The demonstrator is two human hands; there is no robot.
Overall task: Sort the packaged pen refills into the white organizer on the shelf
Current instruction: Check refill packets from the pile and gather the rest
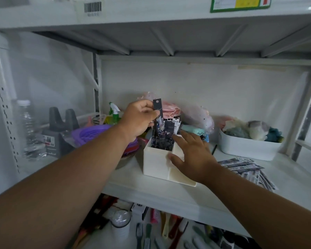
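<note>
Your left hand (139, 118) pinches one refill pack (158, 109) above the organizer (157, 163), fingers curled round it. Your right hand (193, 155) lies flat on the organizer's rim, fingers straight, holding nothing. Packs stand in the left of its two compartments (count unclear, at least three). A fan of packs (248, 170) lies on the shelf (169, 196), right.

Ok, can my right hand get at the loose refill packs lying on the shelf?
Probably yes: the right hand rests open on the white organizer, and the loose refill packs lie uncovered just to its right.
</note>
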